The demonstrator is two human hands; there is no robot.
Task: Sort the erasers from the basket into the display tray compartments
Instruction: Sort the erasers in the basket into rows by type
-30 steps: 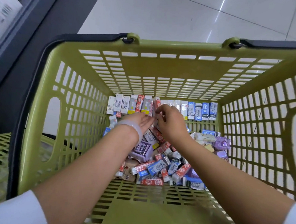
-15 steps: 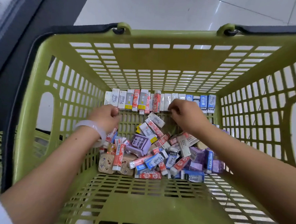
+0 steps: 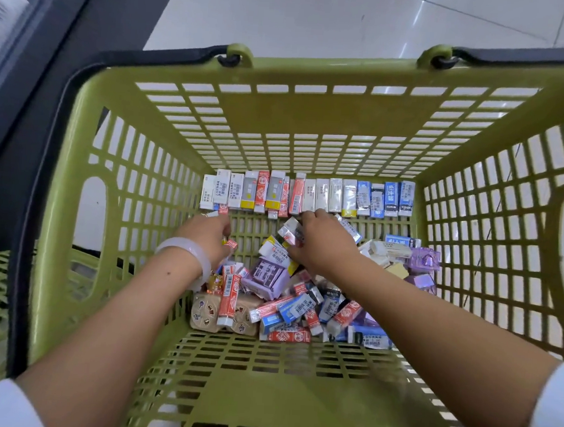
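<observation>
Deep in the basket (image 3: 79, 154), both hands work the loose erasers (image 3: 288, 309). Left hand (image 3: 206, 238) pinches a small red one (image 3: 231, 244); right hand (image 3: 321, 245) curls over white ones (image 3: 291, 232). Light and stiff, they look best held by their long sides.

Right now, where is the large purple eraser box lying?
In the head view, the large purple eraser box lies on the loose pile inside the green plastic basket, between the left hand and right hand.

Both arms reach forward, left grip (image 3: 208, 238) and right grip (image 3: 321, 245) apparently curled, knuckles up
</observation>
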